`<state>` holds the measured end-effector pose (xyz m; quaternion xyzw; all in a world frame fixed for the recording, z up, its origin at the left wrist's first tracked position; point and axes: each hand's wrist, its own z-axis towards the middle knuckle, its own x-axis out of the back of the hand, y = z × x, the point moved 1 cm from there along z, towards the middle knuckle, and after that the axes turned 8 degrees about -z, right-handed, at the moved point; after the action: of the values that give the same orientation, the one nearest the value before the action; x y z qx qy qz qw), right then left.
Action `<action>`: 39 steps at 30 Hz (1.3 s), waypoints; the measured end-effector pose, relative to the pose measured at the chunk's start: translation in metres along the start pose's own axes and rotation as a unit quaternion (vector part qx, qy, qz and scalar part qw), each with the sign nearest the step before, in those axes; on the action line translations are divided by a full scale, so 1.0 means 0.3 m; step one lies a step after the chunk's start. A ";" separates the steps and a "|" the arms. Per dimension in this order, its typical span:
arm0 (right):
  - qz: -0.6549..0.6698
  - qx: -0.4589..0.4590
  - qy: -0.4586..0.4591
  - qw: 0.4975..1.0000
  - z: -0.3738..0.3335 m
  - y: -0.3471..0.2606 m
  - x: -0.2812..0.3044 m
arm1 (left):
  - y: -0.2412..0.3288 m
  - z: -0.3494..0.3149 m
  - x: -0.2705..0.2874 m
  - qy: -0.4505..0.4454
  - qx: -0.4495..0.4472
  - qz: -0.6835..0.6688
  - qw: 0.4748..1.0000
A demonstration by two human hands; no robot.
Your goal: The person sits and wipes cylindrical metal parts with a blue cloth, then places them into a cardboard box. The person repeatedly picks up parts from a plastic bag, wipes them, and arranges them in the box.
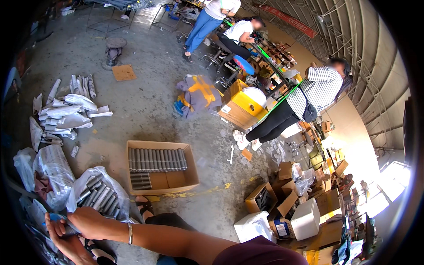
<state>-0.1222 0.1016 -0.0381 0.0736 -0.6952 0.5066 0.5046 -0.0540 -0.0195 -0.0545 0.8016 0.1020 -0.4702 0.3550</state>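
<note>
My right hand (85,221), a metal bangle on its wrist, reaches across to the lower left with its fingers curled closed; what they hold is hidden. Beside it, my left hand (66,246) has its fingers around a short grey metal tube (70,229), only partly visible. A bit of blue (56,217) shows at the fingertips, too small to name. Just beyond the hands, a clear plastic bag (120,194) holds several loose grey metal tubes (102,198). To its right, an open cardboard box (194,176) contains similar tubes in neat rows, with part of its bottom bare.
Wrapped bundles (66,108) lie on the floor at left, near a plastic-wrapped roll (53,170). Cartons and a white foam box (305,218) crowd the right. A person in a striped top (324,86) stands at a long bench; two other people are farther back.
</note>
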 end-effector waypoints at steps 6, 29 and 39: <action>-0.008 -0.006 0.006 1.000 -0.010 0.019 0.000 | -0.019 0.001 0.001 -0.001 0.011 0.001 1.000; 0.000 -0.012 0.023 1.000 -0.005 0.027 -0.019 | -0.015 0.067 0.073 0.016 -0.001 -0.006 1.000; 0.007 -0.003 0.026 1.000 0.001 0.011 -0.014 | 0.005 0.072 0.083 0.005 -0.012 0.006 1.000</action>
<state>-0.1223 0.1012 -0.0435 0.0543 -0.6838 0.5101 0.5190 -0.0544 -0.0392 -0.0809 0.8003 0.1041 -0.4627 0.3669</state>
